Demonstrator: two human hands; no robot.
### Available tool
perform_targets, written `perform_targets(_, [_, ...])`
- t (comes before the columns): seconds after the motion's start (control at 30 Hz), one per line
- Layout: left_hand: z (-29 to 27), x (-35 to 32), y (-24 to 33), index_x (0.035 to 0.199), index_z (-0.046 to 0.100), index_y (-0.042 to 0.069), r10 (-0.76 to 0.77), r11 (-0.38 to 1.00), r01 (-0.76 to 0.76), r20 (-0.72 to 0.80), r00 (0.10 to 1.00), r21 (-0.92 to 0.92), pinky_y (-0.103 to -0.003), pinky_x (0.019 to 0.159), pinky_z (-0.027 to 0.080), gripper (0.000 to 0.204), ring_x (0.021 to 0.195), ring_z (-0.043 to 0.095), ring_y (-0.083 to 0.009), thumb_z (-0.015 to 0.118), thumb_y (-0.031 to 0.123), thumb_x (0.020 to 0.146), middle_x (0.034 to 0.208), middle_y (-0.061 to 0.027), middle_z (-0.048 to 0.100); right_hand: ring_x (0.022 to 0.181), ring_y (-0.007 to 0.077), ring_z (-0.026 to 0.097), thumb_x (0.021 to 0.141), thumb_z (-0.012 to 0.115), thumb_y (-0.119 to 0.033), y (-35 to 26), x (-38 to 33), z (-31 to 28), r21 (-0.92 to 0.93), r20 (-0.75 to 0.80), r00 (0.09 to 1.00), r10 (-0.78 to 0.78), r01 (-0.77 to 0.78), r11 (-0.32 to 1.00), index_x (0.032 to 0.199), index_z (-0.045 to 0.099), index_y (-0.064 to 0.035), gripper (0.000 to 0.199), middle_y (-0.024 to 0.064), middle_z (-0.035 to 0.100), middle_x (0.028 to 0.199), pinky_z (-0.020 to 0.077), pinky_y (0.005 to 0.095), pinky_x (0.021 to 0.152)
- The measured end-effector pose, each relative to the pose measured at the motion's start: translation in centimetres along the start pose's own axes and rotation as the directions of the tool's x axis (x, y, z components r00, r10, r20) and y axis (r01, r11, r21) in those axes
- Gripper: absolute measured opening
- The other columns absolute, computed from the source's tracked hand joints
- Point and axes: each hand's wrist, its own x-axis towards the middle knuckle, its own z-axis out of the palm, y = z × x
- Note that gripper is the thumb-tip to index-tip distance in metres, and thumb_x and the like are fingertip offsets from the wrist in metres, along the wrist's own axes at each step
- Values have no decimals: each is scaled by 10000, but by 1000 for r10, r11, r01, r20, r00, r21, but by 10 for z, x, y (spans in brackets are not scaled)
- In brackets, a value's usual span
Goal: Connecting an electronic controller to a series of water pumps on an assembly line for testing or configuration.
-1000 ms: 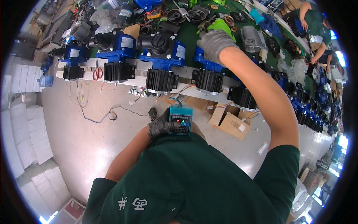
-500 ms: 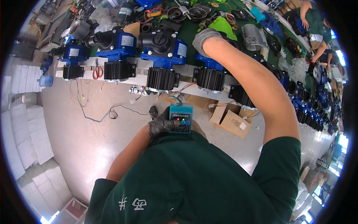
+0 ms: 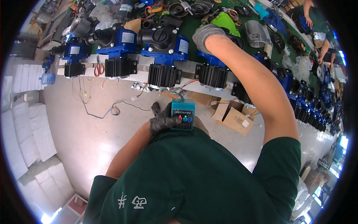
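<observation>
My left hand [image 3: 163, 122], in a dark grey glove, is closed around a teal control box [image 3: 182, 116] in front of my waist. Its dark face shows a red and a green light, both lit, and the thumb lies across it beside the red one. Wires [image 3: 178, 95] come from the box's far end. My right hand [image 3: 209, 37], in a grey knit glove, curls over the top of a blue pump [image 3: 209, 58] with a finned black motor [image 3: 213, 77]. Glove and forearm hide most of that pump's top, and the fingertips are out of sight.
Similar pumps [image 3: 161, 50] line the bench's near edge. Red-handled scissors [image 3: 99, 69] lie between two at left. A bright green piece [image 3: 225, 24] and a grey metal cylinder [image 3: 256, 33] sit farther back. Cardboard boxes [image 3: 237, 121] stand under the bench; a cable [image 3: 100, 118] crosses the floor. Co-workers are at right.
The view has shifted slightly. My left hand still holds the control box, and my right hand stays on the same pump, its glove turned a little.
</observation>
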Motion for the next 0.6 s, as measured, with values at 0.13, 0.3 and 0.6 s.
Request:
perform_targets(0.13, [3,1,-12,1523,252,62,-69,986,62,-40,997,-157,-408,1111,409,1022,1315,495,-256,847,398,763,1406,-136,517,1055,312,695,896,596,-160,0,3,4,26,-24,1000,11,-11,1000,1169,723,-95,307,124,700,1195,569,429,874])
perform_targets(0.3, [10,1,-3,1524,253,67,-70,977,52,-81,994,-206,-410,1085,440,1031,1282,524,-256,858,380,750,1372,-129,543,1030,313,703,876,627,-140,-1,3,2,28,-17,1000,5,-4,1000,1158,729,-100,303,124,706,1180,575,422,856])
perform_targets(0.6, [17,-7,6,1473,297,108,-102,957,64,-122,987,-284,-407,1039,494,937,1232,552,-251,856,218,728,1337,-115,541,981,302,715,841,652,-118,2,4,7,10,-68,997,-29,30,999,1105,752,-108,282,124,720,1130,586,408,787])
